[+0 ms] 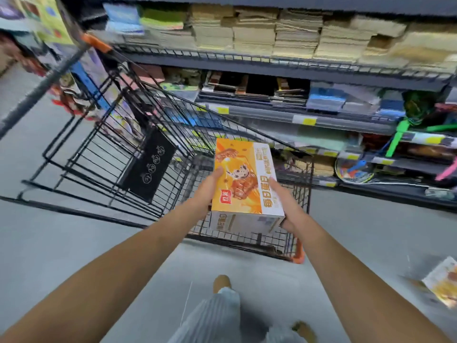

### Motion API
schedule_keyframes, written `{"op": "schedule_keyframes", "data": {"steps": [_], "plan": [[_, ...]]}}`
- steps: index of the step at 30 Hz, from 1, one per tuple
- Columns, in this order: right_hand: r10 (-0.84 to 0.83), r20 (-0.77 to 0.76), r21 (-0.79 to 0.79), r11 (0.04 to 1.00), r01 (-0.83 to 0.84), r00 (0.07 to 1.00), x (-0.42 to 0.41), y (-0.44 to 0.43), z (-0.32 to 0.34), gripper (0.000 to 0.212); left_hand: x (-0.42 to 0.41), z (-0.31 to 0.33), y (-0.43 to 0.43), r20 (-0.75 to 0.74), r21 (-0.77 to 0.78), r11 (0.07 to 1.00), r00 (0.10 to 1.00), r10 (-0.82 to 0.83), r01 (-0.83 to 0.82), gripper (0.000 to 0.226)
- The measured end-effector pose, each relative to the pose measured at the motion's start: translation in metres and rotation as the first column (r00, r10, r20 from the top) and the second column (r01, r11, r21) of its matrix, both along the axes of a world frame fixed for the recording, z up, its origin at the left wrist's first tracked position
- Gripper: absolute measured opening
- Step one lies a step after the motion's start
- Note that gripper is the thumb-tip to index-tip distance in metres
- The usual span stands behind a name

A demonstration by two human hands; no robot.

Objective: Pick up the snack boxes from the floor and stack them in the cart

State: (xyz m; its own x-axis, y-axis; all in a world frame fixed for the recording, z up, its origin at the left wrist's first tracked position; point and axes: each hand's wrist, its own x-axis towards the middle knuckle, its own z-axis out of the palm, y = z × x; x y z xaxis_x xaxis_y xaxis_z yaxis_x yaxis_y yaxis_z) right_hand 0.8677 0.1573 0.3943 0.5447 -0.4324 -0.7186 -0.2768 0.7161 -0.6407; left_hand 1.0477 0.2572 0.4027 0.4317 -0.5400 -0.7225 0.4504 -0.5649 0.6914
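Snack box (237, 177), orange with a white side panel, is held in the air over the near end of a black wire shopping cart (103, 149), touching neither the wires nor the floor (61, 243). Both hands hold it, one on each long side. The left hand (205, 194) presses its thumb onto the orange top face; its other fingers are hidden under the box. The right hand (286, 206) lays a thumb along the right upper edge and curls its fingers beneath the near corner.

The box's long axis runs away from the person, from the near end at the wrists to the far end pointing toward the store shelves (272, 68). The large printed face looks up, roughly level.

Judging by this, the step in hand is placing: the box is lifted and over the basket, not yet set down. The next move likely calls for lowering it straight between the wire walls, laying it flat so others can stack on top, then letting go. The box hides what lies below it.

A second box (442, 285) lies on the floor at the far right, blurred.
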Motion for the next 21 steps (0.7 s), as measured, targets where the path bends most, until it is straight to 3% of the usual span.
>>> {"op": "schedule_keyframes", "data": {"steps": [3,9,14,17,21], "plan": [[0.069,-0.012,0.059,0.996,-0.068,0.998,0.045,0.006,-0.008,0.039,0.051,-0.005,0.004,-0.024,0.051,0.997,0.998,0.053,-0.052,0.070],[0.088,-0.064,0.080,0.993,-0.083,0.994,0.110,-0.001,-0.023,0.035,0.114,-0.023,0.004,-0.160,0.059,0.998,0.987,0.027,-0.018,0.041],[0.136,-0.164,0.119,0.986,-0.117,0.977,0.160,-0.024,-0.049,0.036,0.148,-0.044,0.004,-0.310,0.171,0.985,0.948,0.070,-0.017,0.051],[0.155,-0.202,0.158,0.980,-0.124,0.967,0.191,-0.037,-0.070,0.035,0.163,-0.066,0.005,-0.278,0.282,0.959,0.955,0.100,-0.018,0.042],[0.174,-0.211,0.225,0.966,-0.125,0.962,0.223,-0.041,-0.110,0.042,0.182,-0.096,-0.006,-0.209,0.325,0.935,0.954,0.214,-0.139,0.035]]}}
